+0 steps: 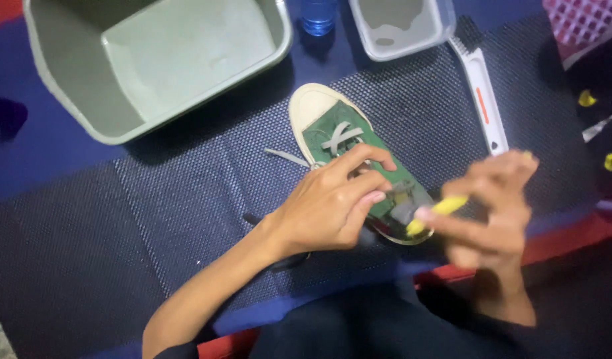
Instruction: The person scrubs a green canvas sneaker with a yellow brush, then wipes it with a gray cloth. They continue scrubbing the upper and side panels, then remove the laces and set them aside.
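Observation:
A green canvas sneaker [332,133] with a cream toe cap and pale grey laces [341,137] lies on a dark textured mat [153,219]. My left hand [329,203] rests on the middle of the shoe, fingers curled around the lace area. My right hand [492,206], blurred by motion, is just right of the shoe's heel and pinches a small yellow object [435,214] whose tip points at the shoe's opening.
A large grey-green tub [67,80] stands at the back left. A smaller white container [439,26] and a blue bottle [317,14] are behind the shoe. A white brush [482,93] with an orange stripe lies to the right. A pink grid item [582,20] sits far right.

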